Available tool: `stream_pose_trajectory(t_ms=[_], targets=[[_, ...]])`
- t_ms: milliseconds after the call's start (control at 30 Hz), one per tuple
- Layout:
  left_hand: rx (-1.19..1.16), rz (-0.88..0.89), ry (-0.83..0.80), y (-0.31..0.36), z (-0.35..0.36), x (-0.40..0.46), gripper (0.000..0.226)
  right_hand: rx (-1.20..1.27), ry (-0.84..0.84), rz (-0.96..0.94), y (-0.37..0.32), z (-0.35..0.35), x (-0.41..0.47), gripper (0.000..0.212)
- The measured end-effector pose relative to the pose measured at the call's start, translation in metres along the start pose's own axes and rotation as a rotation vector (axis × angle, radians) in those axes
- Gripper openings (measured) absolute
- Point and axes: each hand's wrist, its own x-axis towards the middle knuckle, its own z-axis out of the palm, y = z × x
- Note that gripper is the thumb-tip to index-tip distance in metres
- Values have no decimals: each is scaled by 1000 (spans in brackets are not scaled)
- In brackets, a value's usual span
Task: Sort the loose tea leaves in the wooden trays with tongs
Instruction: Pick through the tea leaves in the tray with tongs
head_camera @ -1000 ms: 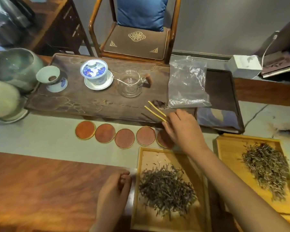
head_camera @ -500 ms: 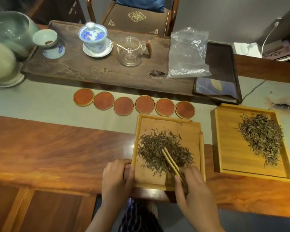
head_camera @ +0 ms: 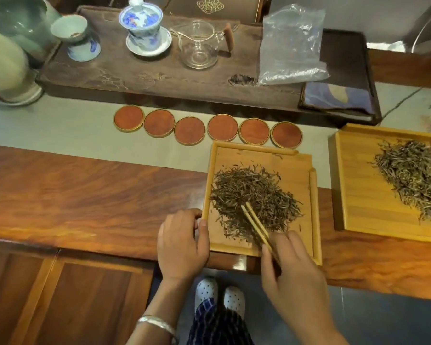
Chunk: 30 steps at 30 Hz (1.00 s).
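On the near tray (head_camera: pixel 306 195), tongs (head_camera: pixel 255 224) in tea leaves (head_camera: pixel 254 195), no legible writing

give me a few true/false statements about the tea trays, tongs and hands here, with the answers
1. The right hand holds the tongs with their tips in the tea leaves of the near tray. True.
2. The left hand is lifting the glass pitcher. False: it grips the near tray's left edge.
3. Six round coasters lie in a row beyond the near tray. True.
4. The right-side tray is empty. False: it holds a pile of leaves.
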Motion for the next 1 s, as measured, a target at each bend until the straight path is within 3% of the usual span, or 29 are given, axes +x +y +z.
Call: stream_pose_trajectory(t_ms=[100, 367, 1000], targets=[[14, -7, -8, 1, 0, 0, 12, 25, 77, -7, -10, 3, 21, 8], [29, -24, -13, 0, 1, -1, 13, -61, 59, -26, -25, 24, 24, 11], [-6, -16, 6, 1, -2, 1, 10, -61, -109, 39, -26, 12, -9, 14]])
